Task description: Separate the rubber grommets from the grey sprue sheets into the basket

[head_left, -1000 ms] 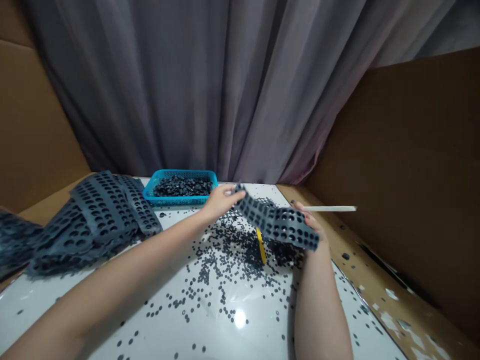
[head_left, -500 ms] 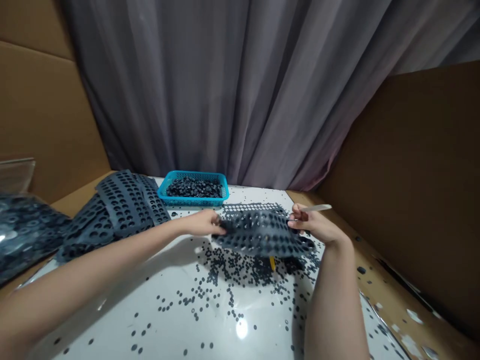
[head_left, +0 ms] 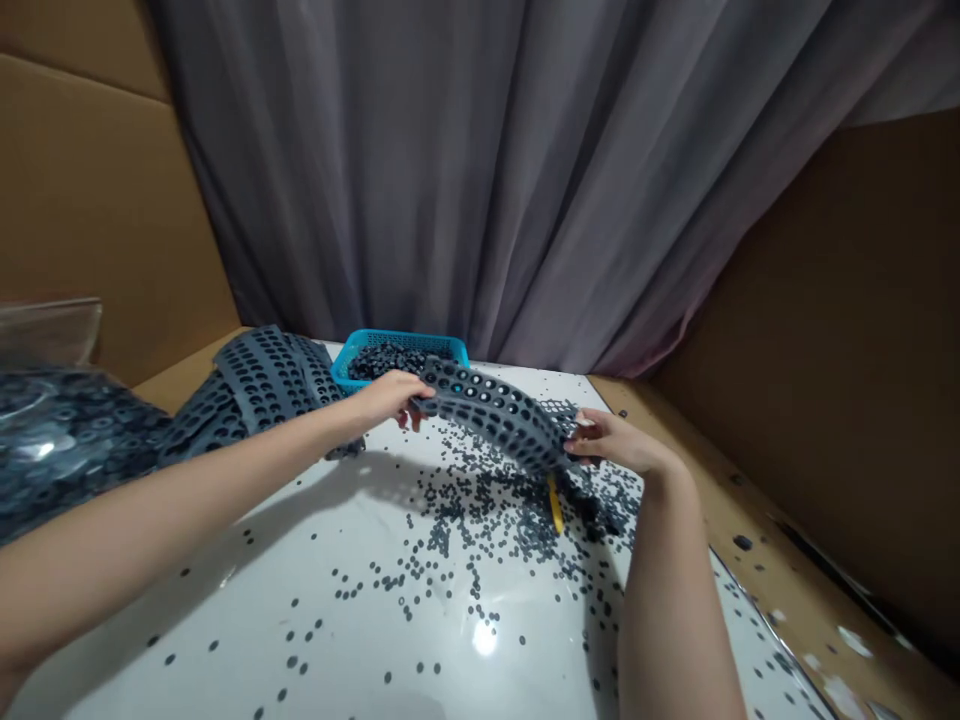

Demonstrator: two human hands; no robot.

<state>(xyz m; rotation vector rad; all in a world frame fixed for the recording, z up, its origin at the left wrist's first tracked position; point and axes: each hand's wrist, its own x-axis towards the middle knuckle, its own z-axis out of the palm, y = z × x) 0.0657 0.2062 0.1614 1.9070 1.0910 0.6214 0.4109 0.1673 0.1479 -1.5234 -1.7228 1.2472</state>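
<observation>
A dark grey rubber sheet full of round holes (head_left: 491, 415) hangs bowed above the white table (head_left: 360, 640). My left hand (head_left: 390, 398) pinches its far left end, near the blue basket (head_left: 352, 352). My right hand (head_left: 611, 442) grips its right end, fingers closed. Small black rubber discs (head_left: 480, 500) lie scattered under the sheet. A yellow stick (head_left: 555, 508) pokes out below it among the discs.
A pile of more perforated sheets (head_left: 247, 395) lies at the left, with a clear bag of them (head_left: 52, 430) at the far left. The blue basket holds several black discs. Cardboard walls stand left and right; a grey curtain (head_left: 480, 180) hangs behind.
Both hands have lifted the sheet and shifted it left toward the basket. The white stick seen by my right hand earlier is out of sight now.
</observation>
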